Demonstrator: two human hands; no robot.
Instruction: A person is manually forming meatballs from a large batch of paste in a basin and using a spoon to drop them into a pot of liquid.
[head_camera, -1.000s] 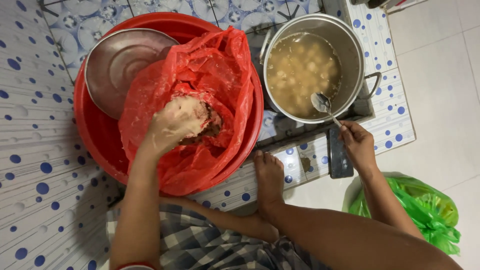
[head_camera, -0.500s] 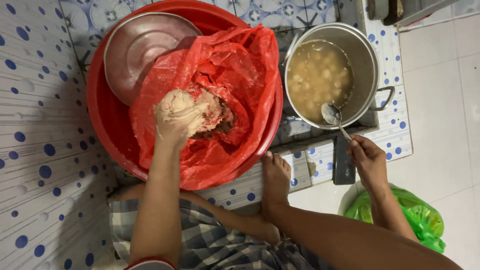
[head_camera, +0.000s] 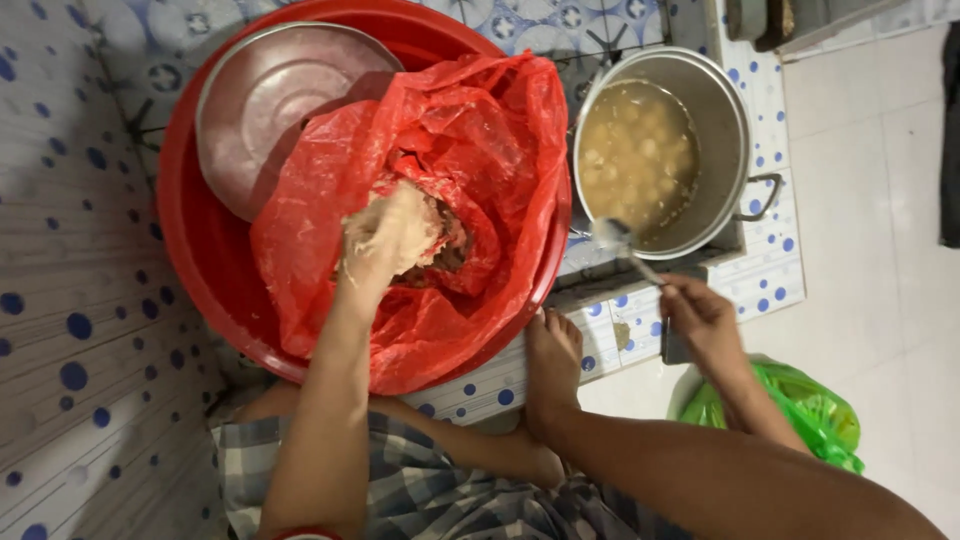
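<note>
A bare foot (head_camera: 552, 365) rests on the dotted tile floor (head_camera: 80, 330), just below the big red basin (head_camera: 200, 260). A green plastic bag (head_camera: 800, 410) lies to the right of the foot, well apart from the basin.

The left hand (head_camera: 385, 240) is inside the red plastic bag (head_camera: 470, 140) that sits in the basin. The hand is coated in pale, sticky dough (head_camera: 425, 225), and its fingers are curled around a lump of it. The dough looks soft, wet and lumpy, cream-white, with some darker bits beside it in the bag. The bag is crumpled and open at the top, with dough smeared on its inner side.

The right hand (head_camera: 705, 320) is to the right of the basin, closed on the handle of a metal spoon (head_camera: 625, 250). The spoon's bowl sits at the near rim of the steel pot (head_camera: 735, 130), just beside the basin.

The pot holds cloudy brown broth (head_camera: 640, 150) with pale round lumps floating in it.

A shiny steel bowl (head_camera: 270, 100) lies in the far left part of the basin, partly under the bag.
</note>
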